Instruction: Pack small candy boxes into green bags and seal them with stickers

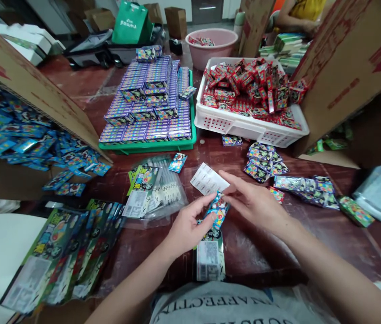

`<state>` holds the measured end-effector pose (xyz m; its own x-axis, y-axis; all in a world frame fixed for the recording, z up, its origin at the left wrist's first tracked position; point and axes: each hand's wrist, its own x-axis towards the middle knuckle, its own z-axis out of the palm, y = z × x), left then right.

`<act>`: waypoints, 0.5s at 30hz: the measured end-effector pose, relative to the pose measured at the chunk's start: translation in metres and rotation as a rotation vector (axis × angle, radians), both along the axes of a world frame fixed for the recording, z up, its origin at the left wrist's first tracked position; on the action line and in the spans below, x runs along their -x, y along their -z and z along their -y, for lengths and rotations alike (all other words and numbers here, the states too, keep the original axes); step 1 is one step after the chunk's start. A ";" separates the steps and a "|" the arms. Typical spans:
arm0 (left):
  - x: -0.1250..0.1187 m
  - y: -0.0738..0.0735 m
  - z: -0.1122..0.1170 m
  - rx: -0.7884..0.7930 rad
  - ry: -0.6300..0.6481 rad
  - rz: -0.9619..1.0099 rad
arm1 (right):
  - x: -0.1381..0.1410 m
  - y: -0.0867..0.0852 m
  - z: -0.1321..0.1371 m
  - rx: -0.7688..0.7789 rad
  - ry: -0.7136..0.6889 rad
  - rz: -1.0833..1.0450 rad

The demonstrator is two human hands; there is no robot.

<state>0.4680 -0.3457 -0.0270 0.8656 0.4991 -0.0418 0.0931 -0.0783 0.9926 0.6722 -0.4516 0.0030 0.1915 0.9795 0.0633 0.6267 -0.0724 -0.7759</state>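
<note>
A small blue printed box [217, 211] is held in front of me. My left hand [190, 220] wraps its thumb and fingers around the box's lower part. The fingertips of my right hand [256, 200] pinch at its top end, partly hiding it, while the index finger stretches over a white sheet of labels [207, 179]. Just behind the box, that sheet rests on the dark red table. Below my hands lies a printed bag with a dark header card [210, 261], partly covered by the box and my left hand.
Purple boxes [150, 112] are stacked in a green tray [146, 147]; red packets fill a white basket [230, 122]. Blue boxes [24, 139] spill from a carton at left. Header-card bags [51, 252], a clear bag [163, 189] and purple packs [266, 162] surround me. Another person's hand [308, 27] is at upper right.
</note>
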 end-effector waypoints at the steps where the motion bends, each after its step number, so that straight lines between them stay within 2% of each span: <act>1: 0.004 -0.001 0.002 -0.009 0.036 -0.010 | 0.001 0.000 0.003 0.028 -0.023 -0.021; 3: 0.013 -0.002 0.003 -0.043 0.120 -0.044 | 0.003 0.000 0.010 0.086 -0.084 -0.115; 5: 0.020 0.000 -0.001 -0.104 0.119 -0.084 | 0.002 0.001 0.018 0.100 -0.113 -0.275; 7: 0.024 0.008 -0.008 -0.209 -0.022 -0.130 | 0.000 0.004 0.023 0.021 -0.029 -0.429; 9: 0.023 0.020 -0.016 -0.347 -0.175 -0.194 | -0.001 0.011 0.023 -0.115 0.140 -0.513; 10: 0.022 0.025 -0.019 -0.410 -0.208 -0.226 | 0.000 0.016 0.021 -0.170 0.221 -0.524; 12: 0.019 0.033 -0.020 -0.478 -0.184 -0.268 | 0.005 0.027 0.014 -0.240 0.319 -0.522; 15: 0.018 0.033 -0.015 -0.415 -0.166 -0.265 | 0.019 0.044 0.003 -0.278 0.319 -0.500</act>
<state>0.4496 -0.3303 -0.0603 0.7601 0.6496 -0.0188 0.3819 -0.4231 0.8217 0.6532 -0.4547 -0.0408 0.5423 0.8294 0.1340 0.1664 0.0503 -0.9848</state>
